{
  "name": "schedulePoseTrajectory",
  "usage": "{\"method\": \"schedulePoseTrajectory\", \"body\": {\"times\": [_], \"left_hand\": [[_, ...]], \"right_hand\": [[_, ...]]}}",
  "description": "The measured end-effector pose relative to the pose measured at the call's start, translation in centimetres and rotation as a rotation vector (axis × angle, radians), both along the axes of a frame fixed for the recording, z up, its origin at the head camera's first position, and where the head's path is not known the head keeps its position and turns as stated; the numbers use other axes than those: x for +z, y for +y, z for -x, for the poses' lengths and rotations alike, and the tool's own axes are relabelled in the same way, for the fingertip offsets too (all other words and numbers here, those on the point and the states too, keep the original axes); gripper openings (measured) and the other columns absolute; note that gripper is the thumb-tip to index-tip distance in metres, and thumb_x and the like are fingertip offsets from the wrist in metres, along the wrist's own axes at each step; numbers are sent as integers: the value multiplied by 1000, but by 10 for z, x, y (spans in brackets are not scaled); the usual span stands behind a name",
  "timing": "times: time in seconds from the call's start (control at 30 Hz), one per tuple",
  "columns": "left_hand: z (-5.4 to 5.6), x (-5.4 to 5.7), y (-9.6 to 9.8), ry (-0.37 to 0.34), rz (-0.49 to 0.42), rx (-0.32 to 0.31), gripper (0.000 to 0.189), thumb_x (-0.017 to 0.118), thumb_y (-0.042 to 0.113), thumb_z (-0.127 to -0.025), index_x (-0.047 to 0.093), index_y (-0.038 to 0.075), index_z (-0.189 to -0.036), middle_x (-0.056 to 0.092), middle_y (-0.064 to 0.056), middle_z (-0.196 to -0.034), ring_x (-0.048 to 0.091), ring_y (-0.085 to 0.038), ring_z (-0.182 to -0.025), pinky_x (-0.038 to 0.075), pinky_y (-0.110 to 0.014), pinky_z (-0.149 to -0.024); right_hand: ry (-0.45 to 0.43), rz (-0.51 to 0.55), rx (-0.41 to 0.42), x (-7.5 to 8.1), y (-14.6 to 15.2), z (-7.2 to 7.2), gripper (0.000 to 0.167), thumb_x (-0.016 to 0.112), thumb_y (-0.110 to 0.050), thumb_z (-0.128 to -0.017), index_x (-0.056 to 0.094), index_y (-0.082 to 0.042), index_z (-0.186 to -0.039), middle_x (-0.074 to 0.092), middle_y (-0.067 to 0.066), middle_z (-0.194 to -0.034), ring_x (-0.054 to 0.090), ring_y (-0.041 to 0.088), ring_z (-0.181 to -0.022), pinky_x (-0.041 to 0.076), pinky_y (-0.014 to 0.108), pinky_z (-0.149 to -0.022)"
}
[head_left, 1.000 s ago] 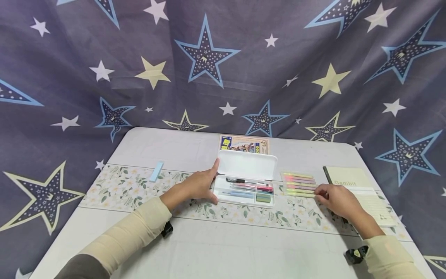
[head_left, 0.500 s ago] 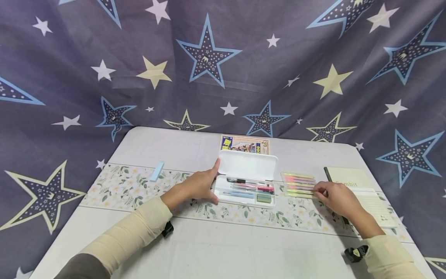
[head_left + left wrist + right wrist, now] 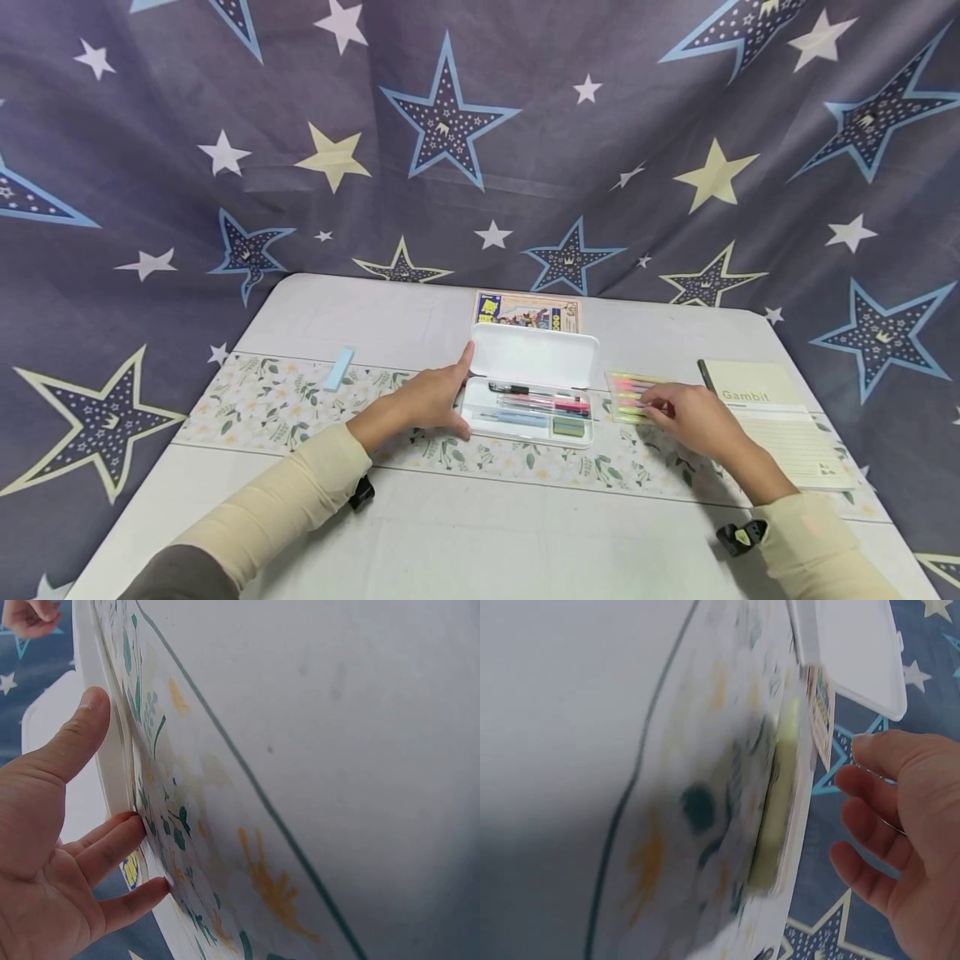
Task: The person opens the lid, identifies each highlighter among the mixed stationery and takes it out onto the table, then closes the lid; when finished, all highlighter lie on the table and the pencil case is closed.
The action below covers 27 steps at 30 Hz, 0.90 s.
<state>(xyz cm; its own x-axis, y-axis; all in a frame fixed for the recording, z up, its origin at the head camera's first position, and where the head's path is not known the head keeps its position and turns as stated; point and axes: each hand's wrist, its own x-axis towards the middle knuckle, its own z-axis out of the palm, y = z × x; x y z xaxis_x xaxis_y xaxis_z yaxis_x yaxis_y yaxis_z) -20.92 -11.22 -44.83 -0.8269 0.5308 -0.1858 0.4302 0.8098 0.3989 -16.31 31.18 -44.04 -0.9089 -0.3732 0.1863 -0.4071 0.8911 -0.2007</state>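
Note:
An open white pencil case (image 3: 534, 357) stands mid-table with its lid raised. Inside lie a black-gripped pen (image 3: 517, 389), red pens (image 3: 572, 407), light blue sticks (image 3: 517, 417) and a small green block (image 3: 567, 427). My left hand (image 3: 431, 397) rests against the case's left end, thumb at the front and fingers towards the lid; the left wrist view shows the thumb extended along its wall. My right hand (image 3: 693, 418) is over a flat pack of pastel highlighters (image 3: 628, 382), partly hiding it. In the right wrist view, the fingers are loosely bent above the pack, holding nothing visible.
A light blue strip (image 3: 339, 370) lies on the left of the floral band. Behind the case is a printed card (image 3: 528, 310). Cream notebooks (image 3: 787, 425), one lettered Gambit, lie right of my right hand. A starry cloth (image 3: 480, 150) hangs behind the table.
My right hand has moved left from the highlighter pack's right edge to over the pack, uncovering more of the notebooks. The left hand and the pencil case stay in place.

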Motion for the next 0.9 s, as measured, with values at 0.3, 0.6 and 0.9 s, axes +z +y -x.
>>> {"method": "schedulePoseTrajectory", "body": {"times": [0.3,0.6,0.9], "left_hand": [[0,0,0,-1,8,8,154,92,54,-62,-17,13,-162,45,-13,-159,50,-31,-142,40,-42,-119],[0,0,0,-9,10,7,154,92,55,-63,-18,14,-162,42,-12,-161,47,-30,-145,38,-41,-121],[0,0,0,-14,2,8,154,92,55,-63,-18,14,-162,40,-12,-162,46,-30,-145,38,-42,-121]], "right_hand": [[-10,33,55,7,-27,1,9,76,-17,-91,78,-15,-100,72,-7,-81,56,0,-67,49,27,-61],[6,44,116,7,-52,6,10,76,-15,-91,78,-13,-100,71,-7,-80,57,0,-67,48,23,-59],[26,47,218,7,-74,9,12,76,-14,-91,79,-13,-103,76,-5,-88,64,3,-72,52,23,-62]]}}
